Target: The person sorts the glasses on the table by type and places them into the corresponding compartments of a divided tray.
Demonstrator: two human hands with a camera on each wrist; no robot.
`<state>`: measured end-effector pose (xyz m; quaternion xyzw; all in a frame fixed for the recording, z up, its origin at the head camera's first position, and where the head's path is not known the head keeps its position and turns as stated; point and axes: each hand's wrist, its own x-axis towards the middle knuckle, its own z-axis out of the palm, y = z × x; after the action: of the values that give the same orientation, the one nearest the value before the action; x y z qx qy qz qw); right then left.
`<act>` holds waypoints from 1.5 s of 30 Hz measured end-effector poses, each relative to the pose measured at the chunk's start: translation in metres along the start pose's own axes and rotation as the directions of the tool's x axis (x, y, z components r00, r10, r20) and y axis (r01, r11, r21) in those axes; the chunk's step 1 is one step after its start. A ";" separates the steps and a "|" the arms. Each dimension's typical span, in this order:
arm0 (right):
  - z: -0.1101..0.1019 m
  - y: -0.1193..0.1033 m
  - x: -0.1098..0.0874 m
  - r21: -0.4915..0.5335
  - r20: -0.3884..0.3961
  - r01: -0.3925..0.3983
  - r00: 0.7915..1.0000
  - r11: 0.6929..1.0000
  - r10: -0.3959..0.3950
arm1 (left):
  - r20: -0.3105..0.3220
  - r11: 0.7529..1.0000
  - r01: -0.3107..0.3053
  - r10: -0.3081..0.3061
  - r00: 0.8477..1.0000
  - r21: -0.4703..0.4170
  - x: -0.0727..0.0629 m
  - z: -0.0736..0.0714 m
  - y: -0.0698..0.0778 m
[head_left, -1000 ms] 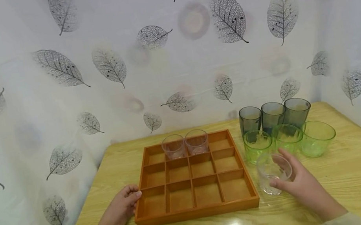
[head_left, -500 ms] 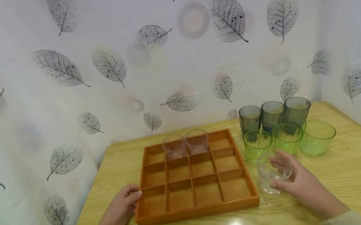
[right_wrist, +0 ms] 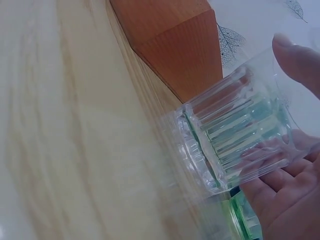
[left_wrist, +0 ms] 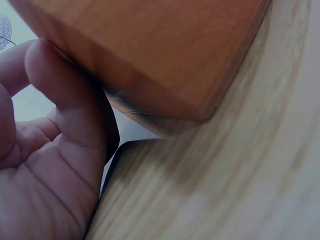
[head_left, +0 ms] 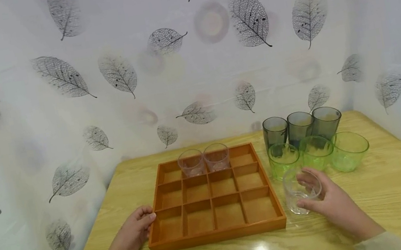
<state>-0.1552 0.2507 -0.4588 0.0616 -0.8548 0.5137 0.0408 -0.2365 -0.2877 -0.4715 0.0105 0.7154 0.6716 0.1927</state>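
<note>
My right hand (head_left: pixel 326 201) grips a clear drinking glass (head_left: pixel 295 204), thumb on the near side and fingers round the far side. The glass stands upright just right of the wooden compartment tray (head_left: pixel 219 235). In the right wrist view its ribbed wall and thick base (right_wrist: pixel 200 150) show, close over the tabletop. At the tray's left wall, my left hand (head_left: pixel 133 233) holds the edge with thumb and curled fingers. The left wrist view shows a digit (left_wrist: pixel 65 75) against the tray's wood (left_wrist: pixel 150 60). Two clear glasses (head_left: pixel 191 164) sit side by side in the tray's back row.
Behind the gripped glass stand three green glasses (head_left: pixel 284 162) in a row. Three taller grey glasses (head_left: pixel 275 132) are behind those. All rest on a light wooden table (head_left: pixel 396 198). A leaf-patterned curtain (head_left: pixel 177 80) encloses the back and sides.
</note>
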 end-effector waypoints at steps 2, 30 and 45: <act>0.001 0.000 0.000 -0.006 -0.001 -0.003 1.000 1.000 0.003 | -0.005 1.000 0.002 -0.002 1.000 -0.007 -0.001 0.000 0.000; -0.010 -0.034 0.000 0.000 0.008 0.002 1.000 1.000 -0.002 | 0.002 1.000 -0.012 0.012 1.000 0.024 0.001 -0.003 -0.002; -0.016 -0.058 0.010 0.057 0.032 0.029 0.999 0.998 -0.031 | 0.017 1.000 -0.017 0.017 1.000 0.006 -0.001 -0.006 -0.001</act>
<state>-0.1569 0.2373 -0.3994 0.0839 -0.8395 0.5359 0.0324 -0.2375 -0.2937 -0.4722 0.0227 0.7155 0.6710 0.1929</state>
